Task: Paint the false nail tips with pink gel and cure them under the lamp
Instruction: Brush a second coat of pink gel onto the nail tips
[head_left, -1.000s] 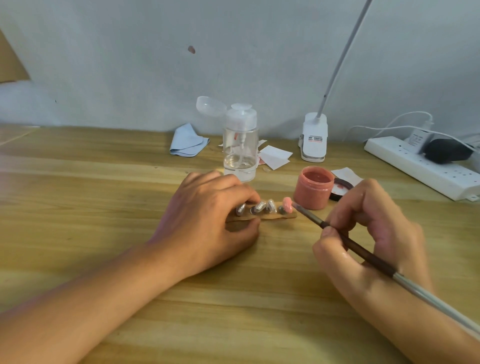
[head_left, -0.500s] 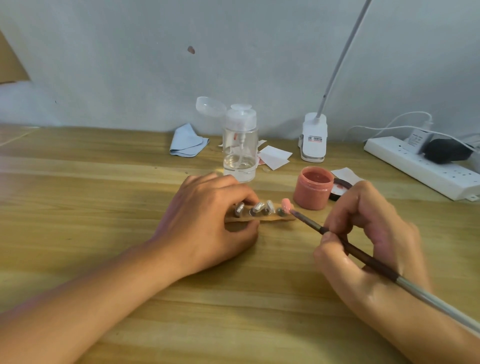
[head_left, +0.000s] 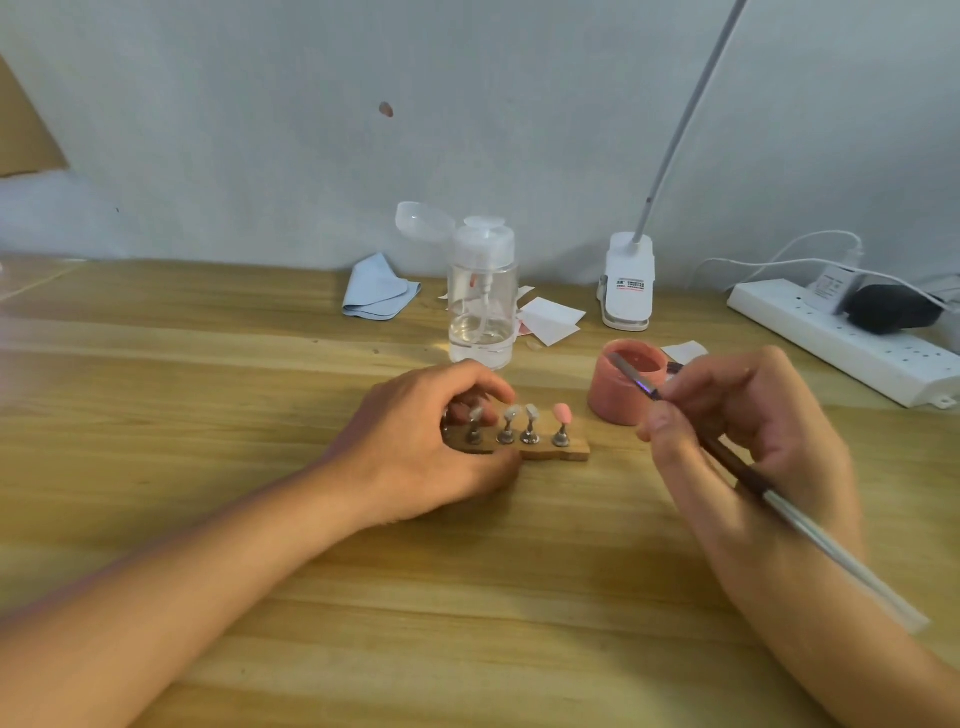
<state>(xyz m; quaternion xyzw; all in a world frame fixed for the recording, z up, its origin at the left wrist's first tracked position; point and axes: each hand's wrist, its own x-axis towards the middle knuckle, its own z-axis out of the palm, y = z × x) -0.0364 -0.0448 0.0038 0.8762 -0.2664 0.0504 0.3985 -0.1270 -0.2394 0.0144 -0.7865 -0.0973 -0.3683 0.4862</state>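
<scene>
A small wooden stand (head_left: 563, 450) lies at the table's middle with several nail tips on metal pegs. The rightmost tip (head_left: 562, 413) is pink; the others (head_left: 511, 414) look clear. My left hand (head_left: 421, 441) grips the stand's left end, thumb in front and fingers behind. My right hand (head_left: 748, 415) pinches a long brush (head_left: 810, 530), and the bristle end (head_left: 615, 358) sits in the open pink gel jar (head_left: 618, 397) just right of the stand. The white clip lamp (head_left: 627, 283) stands at the back with its arm rising up to the right.
A clear pump bottle (head_left: 483, 296) with its lid flipped open stands behind the stand. A blue cloth (head_left: 376, 291) and white paper wipes (head_left: 550, 319) lie near the wall. A white power strip (head_left: 841, 340) with plugs and cables runs along the right. The wooden table (head_left: 208, 395) stretches left.
My right hand has lifted the brush off the pink tip and swung it right into the gel jar. My left hand has slid left along the stand, uncovering more pegs.
</scene>
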